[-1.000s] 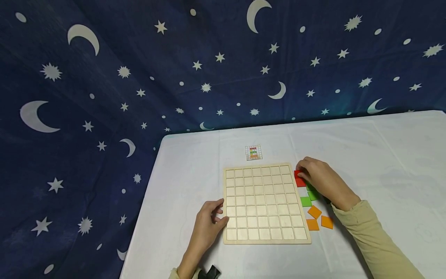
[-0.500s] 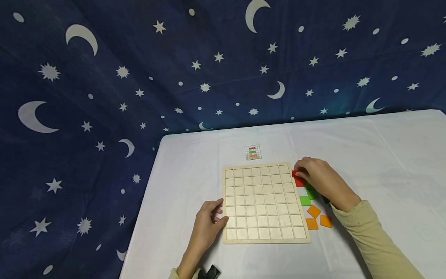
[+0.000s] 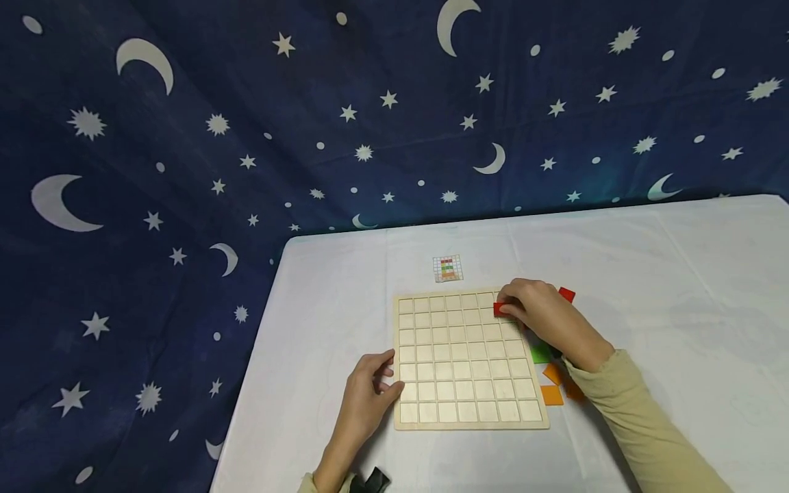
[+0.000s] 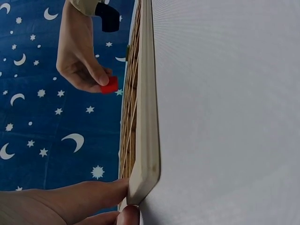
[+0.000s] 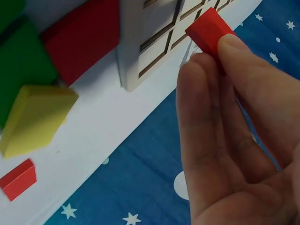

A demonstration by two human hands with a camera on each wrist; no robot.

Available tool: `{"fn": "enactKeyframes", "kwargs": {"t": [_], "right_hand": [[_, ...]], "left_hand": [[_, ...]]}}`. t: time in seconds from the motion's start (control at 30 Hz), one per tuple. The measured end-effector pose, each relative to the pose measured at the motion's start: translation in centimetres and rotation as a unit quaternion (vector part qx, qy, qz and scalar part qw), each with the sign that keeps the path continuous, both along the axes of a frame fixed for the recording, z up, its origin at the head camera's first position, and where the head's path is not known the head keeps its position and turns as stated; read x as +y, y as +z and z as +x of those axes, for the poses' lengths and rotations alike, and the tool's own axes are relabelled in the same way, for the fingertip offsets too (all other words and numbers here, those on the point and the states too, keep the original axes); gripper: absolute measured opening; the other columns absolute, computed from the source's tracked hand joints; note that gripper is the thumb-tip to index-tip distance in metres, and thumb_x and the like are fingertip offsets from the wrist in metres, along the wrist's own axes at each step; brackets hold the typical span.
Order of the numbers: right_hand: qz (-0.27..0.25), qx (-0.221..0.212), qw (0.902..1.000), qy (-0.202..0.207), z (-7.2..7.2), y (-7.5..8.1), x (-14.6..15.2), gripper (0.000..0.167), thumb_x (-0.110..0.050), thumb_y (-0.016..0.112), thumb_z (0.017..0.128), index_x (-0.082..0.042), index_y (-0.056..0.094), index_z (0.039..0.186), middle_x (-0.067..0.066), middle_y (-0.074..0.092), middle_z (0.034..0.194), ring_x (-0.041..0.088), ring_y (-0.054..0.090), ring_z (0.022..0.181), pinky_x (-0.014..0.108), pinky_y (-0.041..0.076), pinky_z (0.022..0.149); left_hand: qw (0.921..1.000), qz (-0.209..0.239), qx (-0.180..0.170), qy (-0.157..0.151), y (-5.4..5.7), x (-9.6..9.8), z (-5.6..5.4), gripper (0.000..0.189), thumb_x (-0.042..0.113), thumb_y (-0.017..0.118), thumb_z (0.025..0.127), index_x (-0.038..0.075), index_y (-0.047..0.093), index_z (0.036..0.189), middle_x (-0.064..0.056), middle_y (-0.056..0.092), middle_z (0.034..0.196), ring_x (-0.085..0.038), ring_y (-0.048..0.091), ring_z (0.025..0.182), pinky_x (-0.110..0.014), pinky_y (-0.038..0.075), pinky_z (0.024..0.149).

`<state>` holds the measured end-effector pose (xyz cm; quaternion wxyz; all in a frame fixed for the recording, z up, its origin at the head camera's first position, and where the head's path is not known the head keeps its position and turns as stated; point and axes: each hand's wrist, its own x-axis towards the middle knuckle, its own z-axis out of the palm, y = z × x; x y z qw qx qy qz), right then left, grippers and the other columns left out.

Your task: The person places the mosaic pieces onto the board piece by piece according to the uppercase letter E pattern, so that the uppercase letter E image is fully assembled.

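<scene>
My right hand (image 3: 551, 322) pinches a small red square tile (image 3: 501, 310) between thumb and fingers. It is over the upper right part of a wooden grid board (image 3: 456, 372), and the right wrist view shows the tile (image 5: 210, 32) tilted at the fingertips. At the board's left edge, my left hand (image 3: 362, 397) holds the rim; in the left wrist view its thumb (image 4: 101, 194) lies against the board's edge, with another finger close by. The board's visible squares hold no tiles.
Right of the board lie orange tiles (image 3: 551, 395), a green tile (image 3: 540, 354) and a red tile (image 3: 566, 294). A yellow tile (image 5: 40, 117) shows in the right wrist view. Behind the board is a small printed grid card (image 3: 447, 268) with coloured squares.
My right hand has lifted the red tile from the pile and carried it left over the board, uncovering another red tile. My left hand has stayed at the board's edge.
</scene>
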<state>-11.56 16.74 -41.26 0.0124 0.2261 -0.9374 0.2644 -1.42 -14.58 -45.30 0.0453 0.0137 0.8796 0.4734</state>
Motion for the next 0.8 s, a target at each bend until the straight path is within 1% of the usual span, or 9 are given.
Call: {"fn": "enactKeyframes", "kwargs": {"t": [0.2,0.4,0.67,0.8], "right_hand": [[-0.008,-0.013,0.9996,0.023,-0.4,-0.3,-1.2,0.006,-0.004,0.076,0.084,-0.008,0.072,0.087,0.000,0.066,0.083,0.016,0.059,0.075,0.035,0.056,0.072],[-0.023,-0.004,0.9991,0.036,-0.5,-0.6,-2.0,0.008,-0.002,0.077,0.083,-0.008,0.071,0.085,-0.001,0.066,0.082,0.013,0.059,0.075,0.032,0.055,0.069],[-0.022,-0.013,0.9987,0.044,-0.7,-1.0,-2.6,0.007,0.000,0.074,0.085,-0.005,0.074,0.090,0.004,0.070,0.089,0.020,0.065,0.082,0.035,0.056,0.073],[-0.028,-0.014,0.9984,0.047,-0.7,-1.4,-3.0,0.008,-0.001,0.074,0.085,-0.005,0.075,0.091,0.003,0.070,0.088,0.018,0.065,0.082,0.034,0.057,0.073]], "left_hand": [[1.0000,-0.007,0.002,0.005,-0.1,-0.1,0.0,0.052,-0.001,0.076,0.082,-0.002,0.059,0.131,-0.008,0.060,0.116,-0.017,0.058,0.096,-0.019,0.055,0.070],[1.0000,0.002,0.002,-0.003,-0.2,-0.1,0.1,0.052,0.001,0.077,0.082,-0.003,0.059,0.132,-0.008,0.060,0.117,-0.018,0.057,0.097,-0.019,0.054,0.071],[1.0000,-0.007,0.001,-0.001,-0.2,0.3,0.2,0.053,-0.001,0.077,0.081,-0.003,0.059,0.130,-0.008,0.059,0.114,-0.016,0.056,0.093,-0.018,0.054,0.071],[1.0000,-0.008,-0.002,-0.002,-0.1,0.1,0.1,0.053,-0.001,0.078,0.081,-0.003,0.059,0.131,-0.008,0.059,0.115,-0.017,0.057,0.095,-0.018,0.054,0.071]]}}
